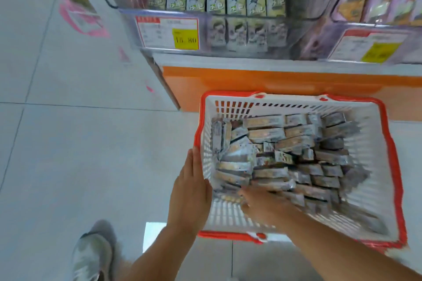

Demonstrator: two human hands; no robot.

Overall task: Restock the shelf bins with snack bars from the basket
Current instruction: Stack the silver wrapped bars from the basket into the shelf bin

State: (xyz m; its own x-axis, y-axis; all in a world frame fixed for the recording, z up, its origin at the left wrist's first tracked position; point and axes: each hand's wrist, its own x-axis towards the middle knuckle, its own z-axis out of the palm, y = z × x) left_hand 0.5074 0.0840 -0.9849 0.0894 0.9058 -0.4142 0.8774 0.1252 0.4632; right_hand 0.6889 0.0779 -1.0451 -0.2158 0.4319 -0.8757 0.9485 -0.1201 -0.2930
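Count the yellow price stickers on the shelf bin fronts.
2. One yellow sticker is on the left bin's front label; the other is on the right bin's front label. Others may be hidden beyond the frame edges.

pale tiled floor point(68, 143) with pink marks point(124, 53), an orange plinth point(274, 80), yellow price labels point(185, 39).

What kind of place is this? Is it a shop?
Most likely a shop aisle. Clear shelf bins hold rows of packaged snacks, a price tag with a yellow sticker sits on one bin's front, and a red-and-white shopping basket below is full of snack bars.
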